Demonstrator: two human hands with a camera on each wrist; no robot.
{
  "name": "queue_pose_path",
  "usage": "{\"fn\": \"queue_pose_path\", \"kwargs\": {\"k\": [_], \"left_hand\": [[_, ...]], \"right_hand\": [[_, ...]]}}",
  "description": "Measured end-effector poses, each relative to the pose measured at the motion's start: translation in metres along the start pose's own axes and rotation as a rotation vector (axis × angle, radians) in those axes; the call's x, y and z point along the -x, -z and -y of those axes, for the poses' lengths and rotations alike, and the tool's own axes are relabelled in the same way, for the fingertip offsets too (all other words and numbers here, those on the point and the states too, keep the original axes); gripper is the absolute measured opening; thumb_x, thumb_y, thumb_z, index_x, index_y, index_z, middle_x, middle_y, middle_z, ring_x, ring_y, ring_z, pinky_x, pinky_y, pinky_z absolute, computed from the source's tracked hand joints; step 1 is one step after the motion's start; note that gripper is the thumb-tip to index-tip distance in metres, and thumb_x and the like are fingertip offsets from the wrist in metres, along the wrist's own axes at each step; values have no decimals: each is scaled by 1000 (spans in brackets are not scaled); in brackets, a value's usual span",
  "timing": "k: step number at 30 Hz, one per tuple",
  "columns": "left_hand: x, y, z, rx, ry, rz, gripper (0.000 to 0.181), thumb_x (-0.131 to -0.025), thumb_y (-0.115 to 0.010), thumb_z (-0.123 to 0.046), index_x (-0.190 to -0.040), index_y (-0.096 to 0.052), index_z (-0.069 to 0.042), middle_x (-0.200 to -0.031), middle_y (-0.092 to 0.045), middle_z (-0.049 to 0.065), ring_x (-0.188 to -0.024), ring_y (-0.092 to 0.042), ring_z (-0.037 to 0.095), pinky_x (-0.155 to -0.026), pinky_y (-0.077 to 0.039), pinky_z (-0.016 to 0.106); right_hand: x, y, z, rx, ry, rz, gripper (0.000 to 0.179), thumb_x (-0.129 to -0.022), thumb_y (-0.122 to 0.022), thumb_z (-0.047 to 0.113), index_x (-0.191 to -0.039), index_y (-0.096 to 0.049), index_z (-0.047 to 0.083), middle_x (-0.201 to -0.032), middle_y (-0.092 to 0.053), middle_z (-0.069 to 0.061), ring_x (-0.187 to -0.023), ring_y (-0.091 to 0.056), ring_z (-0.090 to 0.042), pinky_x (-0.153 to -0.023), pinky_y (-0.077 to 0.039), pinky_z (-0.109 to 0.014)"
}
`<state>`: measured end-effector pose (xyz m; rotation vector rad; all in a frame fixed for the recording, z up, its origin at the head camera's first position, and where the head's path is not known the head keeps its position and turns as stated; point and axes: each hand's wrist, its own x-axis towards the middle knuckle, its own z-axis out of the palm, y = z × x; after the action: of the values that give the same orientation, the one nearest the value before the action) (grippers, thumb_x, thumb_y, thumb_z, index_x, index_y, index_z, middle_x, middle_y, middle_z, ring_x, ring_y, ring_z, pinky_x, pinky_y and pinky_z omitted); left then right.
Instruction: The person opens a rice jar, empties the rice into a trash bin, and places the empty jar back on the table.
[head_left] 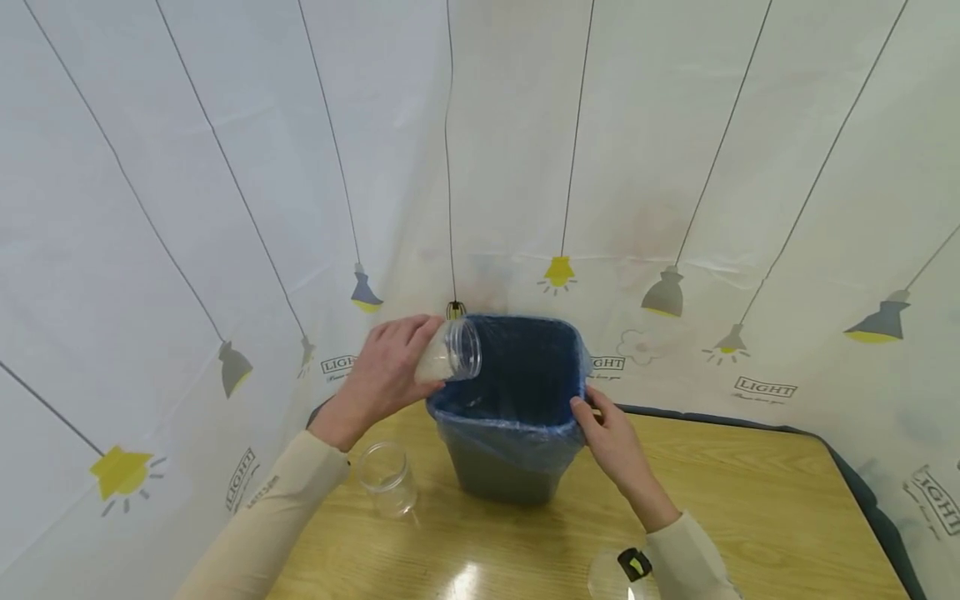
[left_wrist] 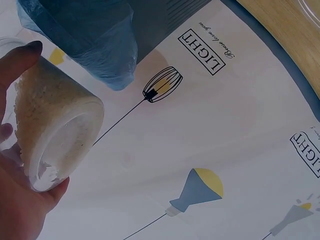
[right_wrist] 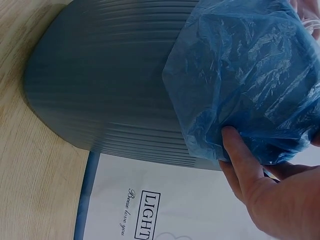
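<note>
In my left hand (head_left: 390,362) is a clear plastic jar (head_left: 442,354), its wide mouth tipped to the right over the near-left rim of a grey trash bin (head_left: 506,479). Pale grains, looking like rice, lie along the side of the jar in the left wrist view, slanting away from its base (left_wrist: 65,145). A thin blue trash bag (head_left: 517,446) lines the bin and folds down over its outside. My right hand (head_left: 611,437) grips the bin's right rim through the bag, thumb at the top edge and fingers (right_wrist: 242,155) against the outer wall.
A second clear jar (head_left: 388,483) stands upright on the wooden table (head_left: 720,475), left of the bin. Near the right sleeve lies a clear round disc (head_left: 603,575), like a lid. Behind the bin hangs a white cloth (head_left: 510,167) printed with lamps.
</note>
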<state>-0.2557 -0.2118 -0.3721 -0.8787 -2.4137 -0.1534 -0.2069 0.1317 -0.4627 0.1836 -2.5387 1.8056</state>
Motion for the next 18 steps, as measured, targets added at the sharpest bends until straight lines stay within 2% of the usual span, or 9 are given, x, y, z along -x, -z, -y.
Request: {"fn": "queue_pose_path", "kwargs": {"k": [13,18], "left_hand": [[-6,-2,-4,-89,-71,15,93,-73,-96,-35,-148,-47,-10,-142,-56,15,-130,-53,35,-108,-42,58],[-8,-3,-5,-132,-107,-1,91,-74,-95,-36,-147,-47,-11,-142,-56,15,-131,-52,36,-107,-42,60]], "right_hand": [[1,-1,2,24,-12,-9,61,-110,-48,42,-156,-42,3,-153,-50,-22,-133,-56,-40,-96,-56,-49],[2,-2,2,27,-17,-13,61,-110,-48,43,-156,-42,3,-152,-50,-22,-133,-55,-40,-96,-56,-49]]}}
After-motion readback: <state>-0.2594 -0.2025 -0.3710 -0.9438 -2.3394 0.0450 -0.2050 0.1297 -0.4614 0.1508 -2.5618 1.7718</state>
